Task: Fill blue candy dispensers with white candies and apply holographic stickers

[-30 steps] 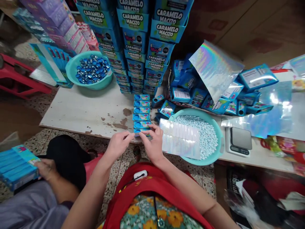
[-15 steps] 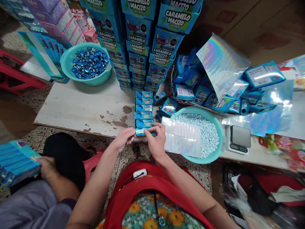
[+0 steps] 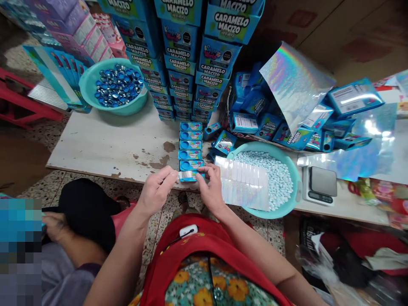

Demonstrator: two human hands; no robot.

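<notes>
Small blue boxes with round openings lie in a column on the white table. At its near end is a blue box with a shiny silvery strip across its top. My left hand is closed just left of that box, its fingertips pinching the end of the silvery strip. My right hand rests its thumb and fingers on the box's right end. Beside my right hand, a clear sheet of strips lies partly over a turquoise basin of pale blue pieces.
Tall stacks of blue boxes rise behind the column. A basin of blue-and-silver discs stands at the left. More blue boxes are heaped at the back right, near a small scale. Another person's hand shows at lower left.
My left hand has pulled slightly left and turned into a tighter pinch. My right hand stays at the box's right end. The view has shifted slightly, and the other person's hand has moved left.
</notes>
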